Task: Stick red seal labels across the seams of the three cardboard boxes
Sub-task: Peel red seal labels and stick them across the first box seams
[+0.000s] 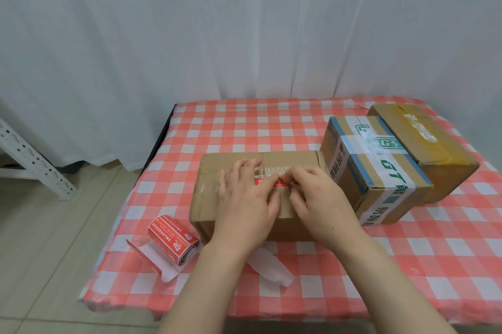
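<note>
From the head camera, a plain cardboard box (pixel 209 189) lies at the middle of a table (pixel 244 127) covered with a red and white checked cloth. Both hands rest on its top. A red seal label (pixel 281 185) lies on the taped seam that runs along the top of this box, and only a small part of it shows between the hands.

The left hand (pixel 245 198) lies flat on the box with its fingers spread and fairly straight, pressing down on the left part of the label. The right hand (pixel 320 198) has its fingers bent, with the tips down at the right part of the label. I cannot tell whether it pinches the label's end or only presses it.

Just to the right, touching the first box, stands a second box (pixel 350 179) wrapped in white and green printed tape. A third box (pixel 423 149), yellowish brown, sits behind and against the second.

A roll of red labels (pixel 171 236) lies on the cloth near the first box's front left corner, its end partly unrolled. A white strip of backing paper (pixel 271 265) lies in front of the box, partly under the left forearm.

A white curtain (pixel 217 21) hangs behind the table. A white metal frame (pixel 30 160) stands at the left over a tiled floor (pixel 54 252).
</note>
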